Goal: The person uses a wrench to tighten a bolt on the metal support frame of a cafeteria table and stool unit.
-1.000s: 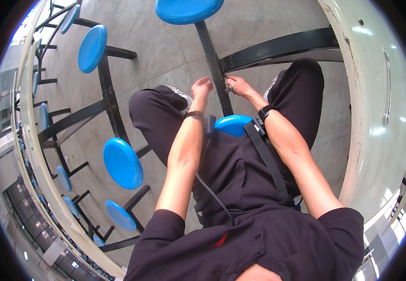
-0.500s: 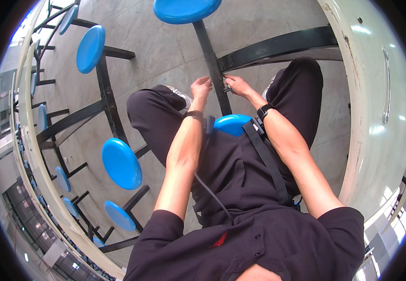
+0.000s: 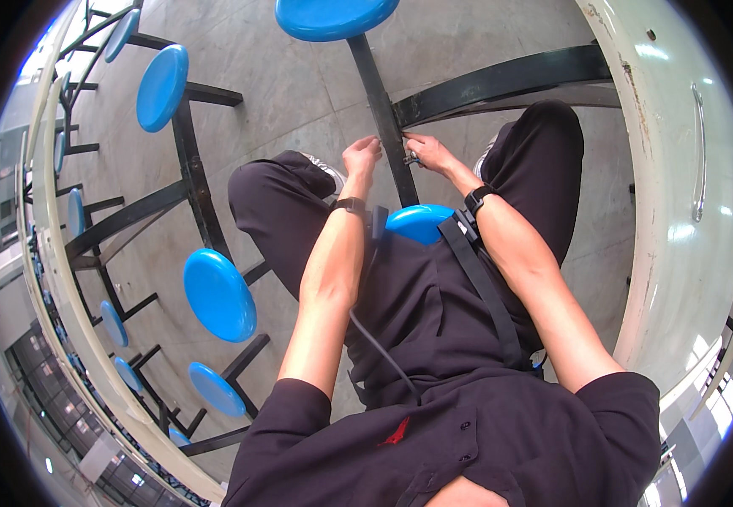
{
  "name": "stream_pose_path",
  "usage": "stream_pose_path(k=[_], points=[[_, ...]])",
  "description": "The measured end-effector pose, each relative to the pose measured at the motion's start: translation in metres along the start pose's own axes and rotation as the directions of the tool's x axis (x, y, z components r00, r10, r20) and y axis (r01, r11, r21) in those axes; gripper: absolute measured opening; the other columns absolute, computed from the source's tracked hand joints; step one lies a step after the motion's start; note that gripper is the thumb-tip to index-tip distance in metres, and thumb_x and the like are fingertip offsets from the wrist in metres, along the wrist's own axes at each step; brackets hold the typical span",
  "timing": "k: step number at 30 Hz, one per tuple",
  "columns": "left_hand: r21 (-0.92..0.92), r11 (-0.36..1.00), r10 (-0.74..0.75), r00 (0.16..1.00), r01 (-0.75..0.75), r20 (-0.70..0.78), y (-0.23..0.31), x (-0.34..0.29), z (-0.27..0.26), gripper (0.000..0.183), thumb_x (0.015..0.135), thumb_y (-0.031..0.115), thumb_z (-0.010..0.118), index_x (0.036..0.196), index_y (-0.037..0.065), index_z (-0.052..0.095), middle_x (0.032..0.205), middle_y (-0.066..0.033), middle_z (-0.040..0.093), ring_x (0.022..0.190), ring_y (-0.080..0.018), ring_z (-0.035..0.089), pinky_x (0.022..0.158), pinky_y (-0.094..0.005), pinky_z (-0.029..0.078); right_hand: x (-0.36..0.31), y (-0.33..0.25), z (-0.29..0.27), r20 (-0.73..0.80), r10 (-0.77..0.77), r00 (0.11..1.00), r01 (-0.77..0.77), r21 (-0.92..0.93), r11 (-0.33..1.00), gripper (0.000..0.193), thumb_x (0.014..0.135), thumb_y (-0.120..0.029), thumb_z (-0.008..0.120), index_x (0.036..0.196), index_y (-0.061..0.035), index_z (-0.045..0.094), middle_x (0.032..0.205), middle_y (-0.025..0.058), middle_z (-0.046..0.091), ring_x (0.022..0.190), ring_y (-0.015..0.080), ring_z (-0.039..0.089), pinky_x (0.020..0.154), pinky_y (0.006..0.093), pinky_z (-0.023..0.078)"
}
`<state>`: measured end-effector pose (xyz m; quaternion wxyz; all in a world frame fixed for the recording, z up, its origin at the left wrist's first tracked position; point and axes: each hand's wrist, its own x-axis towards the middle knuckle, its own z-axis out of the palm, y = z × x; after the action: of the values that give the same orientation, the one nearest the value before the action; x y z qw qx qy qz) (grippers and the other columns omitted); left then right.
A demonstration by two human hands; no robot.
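Both my hands work low down, on either side of a black metal beam that runs under a blue round seat between my legs. My left hand, at the beam's left side, is closed, its fingertips together; anything in them is too small to make out. On the right side my right hand is also closed, its fingertips against the beam. A small dark metallic piece shows by its fingers; its kind is unclear.
A pale table with a metal handle stands at the right. A black curved-looking brace joins the beam. Other blue seats on black frames line the left, beside another long pale table edge. Grey floor lies beneath.
My left hand has shifted very slightly left. My right hand stays at the beam, and nothing else has visibly moved.
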<state>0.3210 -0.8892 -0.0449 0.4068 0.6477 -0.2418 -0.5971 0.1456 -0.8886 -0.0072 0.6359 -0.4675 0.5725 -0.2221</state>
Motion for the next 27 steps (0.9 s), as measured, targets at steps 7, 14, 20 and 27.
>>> stream_pose_path(k=[7, 14, 20, 27], points=[[-0.023, 1.000, -0.005, 1.000, 0.005, 0.017, 0.000, 0.000, 0.002, 0.029, 0.084, 0.010, 0.059, 0.109, -0.004, 0.056, 0.099, -0.0121, 0.062, 0.085, -0.0203, 0.060, 0.074, -0.0303, 0.052, 0.003, 0.002, -0.001, -0.004, 0.010, 1.000, -0.010, -0.014, 1.000, 0.041, 0.082, -0.026, 0.046, 0.119, -0.0126, 0.057, 0.072, 0.0029, 0.060, 0.055, 0.0109, 0.050, 0.051, 0.0264, 0.043], [0.024, 0.999, -0.038, 0.999, 0.037, 0.015, -0.001, -0.002, 0.004, 0.028, 0.087, 0.014, 0.057, 0.109, -0.004, 0.056, 0.097, -0.0118, 0.062, 0.083, -0.0199, 0.061, 0.072, -0.0297, 0.052, 0.000, 0.000, -0.002, 0.013, 0.009, 1.000, -0.008, -0.026, 1.000, 0.040, 0.081, -0.027, 0.047, 0.117, -0.0138, 0.058, 0.072, 0.0030, 0.059, 0.057, 0.0106, 0.051, 0.052, 0.0267, 0.044], [0.039, 0.999, -0.020, 1.000, 0.020, -0.006, -0.003, 0.003, 0.002, 0.029, 0.087, 0.016, 0.057, 0.107, -0.005, 0.057, 0.094, -0.0120, 0.063, 0.079, -0.0192, 0.062, 0.070, -0.0285, 0.052, -0.006, -0.012, -0.003, 0.043, 0.074, 0.996, -0.073, -0.021, 0.997, 0.034, 0.081, -0.028, 0.049, 0.106, -0.0098, 0.062, 0.069, 0.0025, 0.057, 0.057, 0.0107, 0.051, 0.051, 0.0257, 0.043], [0.086, 0.996, -0.028, 0.999, 0.031, -0.028, -0.001, 0.004, 0.006, 0.029, 0.086, 0.017, 0.058, 0.103, -0.006, 0.058, 0.088, -0.0118, 0.064, 0.072, -0.0187, 0.063, 0.064, -0.0280, 0.052, -0.009, -0.014, -0.004, 0.060, 0.073, 0.996, -0.073, -0.011, 0.997, 0.031, 0.080, -0.028, 0.049, 0.101, -0.0085, 0.062, 0.068, 0.0021, 0.056, 0.056, 0.0105, 0.050, 0.050, 0.0257, 0.043]])
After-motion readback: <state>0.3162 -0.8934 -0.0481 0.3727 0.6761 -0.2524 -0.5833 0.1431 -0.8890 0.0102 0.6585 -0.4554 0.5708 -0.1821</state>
